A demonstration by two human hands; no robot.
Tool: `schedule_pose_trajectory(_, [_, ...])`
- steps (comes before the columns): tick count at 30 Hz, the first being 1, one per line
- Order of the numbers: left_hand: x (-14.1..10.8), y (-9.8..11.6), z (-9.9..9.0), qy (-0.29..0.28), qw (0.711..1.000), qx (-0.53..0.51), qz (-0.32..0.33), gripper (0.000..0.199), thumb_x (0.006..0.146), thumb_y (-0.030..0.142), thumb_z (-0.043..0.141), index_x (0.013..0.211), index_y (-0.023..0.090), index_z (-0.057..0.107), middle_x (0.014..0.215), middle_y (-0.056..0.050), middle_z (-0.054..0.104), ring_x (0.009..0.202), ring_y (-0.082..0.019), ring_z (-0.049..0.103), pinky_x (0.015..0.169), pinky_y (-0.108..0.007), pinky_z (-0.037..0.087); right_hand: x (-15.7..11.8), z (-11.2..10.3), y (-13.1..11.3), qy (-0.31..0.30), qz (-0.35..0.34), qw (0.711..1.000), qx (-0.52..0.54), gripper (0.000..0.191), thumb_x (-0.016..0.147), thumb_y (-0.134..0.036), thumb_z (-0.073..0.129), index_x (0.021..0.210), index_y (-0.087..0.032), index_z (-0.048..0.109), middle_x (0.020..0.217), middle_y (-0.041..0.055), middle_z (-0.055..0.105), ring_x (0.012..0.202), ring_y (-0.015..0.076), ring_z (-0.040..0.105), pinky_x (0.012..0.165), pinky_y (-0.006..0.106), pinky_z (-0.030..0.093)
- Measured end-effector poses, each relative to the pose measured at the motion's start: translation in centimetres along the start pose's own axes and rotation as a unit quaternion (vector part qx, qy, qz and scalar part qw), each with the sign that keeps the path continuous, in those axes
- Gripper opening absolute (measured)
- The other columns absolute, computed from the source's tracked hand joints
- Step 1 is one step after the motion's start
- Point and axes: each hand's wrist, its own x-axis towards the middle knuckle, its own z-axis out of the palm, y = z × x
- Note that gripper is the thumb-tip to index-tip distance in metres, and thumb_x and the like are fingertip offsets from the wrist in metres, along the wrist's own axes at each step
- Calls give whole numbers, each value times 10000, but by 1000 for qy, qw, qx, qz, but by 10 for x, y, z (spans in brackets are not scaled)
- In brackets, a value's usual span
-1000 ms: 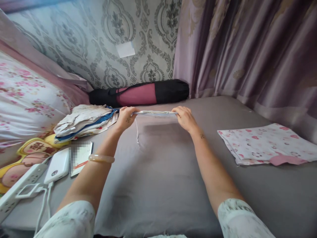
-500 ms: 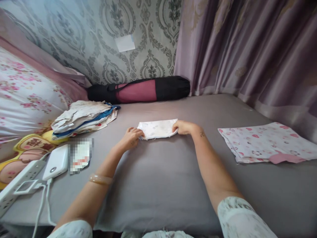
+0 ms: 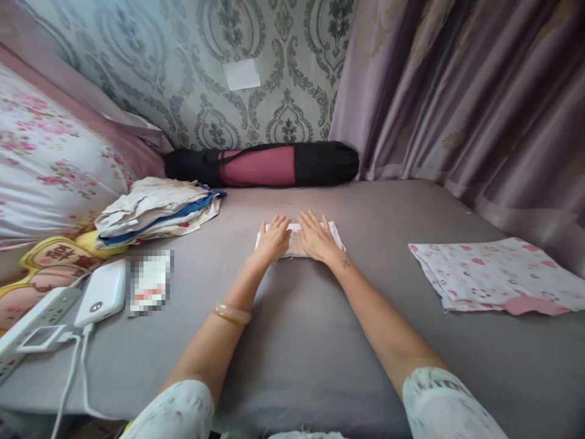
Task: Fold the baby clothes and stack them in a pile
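A small folded white cloth (image 3: 296, 244) lies flat on the grey sheet at the middle of the bed. Both my hands rest on top of it and cover most of it. My left hand (image 3: 274, 239) is open, palm down with fingers outstretched, on its left half. Spread fingers of my right hand (image 3: 317, 236) lie over the right half, the thumb pointing toward the left hand. Only the cloth's corners and a strip between the hands show.
Left stands a pile of folded clothes (image 3: 155, 210); nearer are a white power bank (image 3: 101, 292), a power strip (image 3: 41, 323) with cables and a yellow cushion (image 3: 55, 262). A folded heart-print cloth (image 3: 498, 274) lies right. A black and pink long bag (image 3: 260, 166) lies along the wall.
My hands have let go of the cloth's left and right ends and moved inward. They now lie flat on top of it, close together. The view has shifted slightly.
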Motion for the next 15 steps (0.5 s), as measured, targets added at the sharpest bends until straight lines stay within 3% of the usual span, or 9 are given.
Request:
schedule_pose_trajectory(3, [5, 6, 16, -24, 1000, 16, 9, 479, 993, 308, 252, 1426, 173, 403, 1528, -107, 375, 1447, -255, 255, 1162, -548, 175, -4, 9, -3, -29, -3, 1000, -3, 533, 976, -272, 260, 1479, -129, 362, 1572, 91, 279, 1467, 240, 157, 1177, 524, 56])
schedule_pose_trajectory(7, [5, 1, 31, -6, 998, 54, 24, 505, 995, 321, 229, 1443, 164, 400, 1522, -112, 385, 1452, -279, 236, 1177, -543, 124, -4, 13, -1, -40, -6, 999, -3, 548, 970, -276, 245, 1484, -123, 356, 1573, 82, 276, 1466, 232, 163, 1181, 516, 48])
schedule_pose_trajectory(15, [8, -5, 36, -92, 995, 29, -5, 551, 995, 375, 224, 1494, 162, 321, 1558, -115, 307, 1449, -291, 239, 1169, -533, 177, -1, 27, 5, -97, 21, 995, 21, 570, 967, -287, 220, 1509, -131, 304, 1571, 72, 278, 1454, 223, 213, 1178, 495, 126])
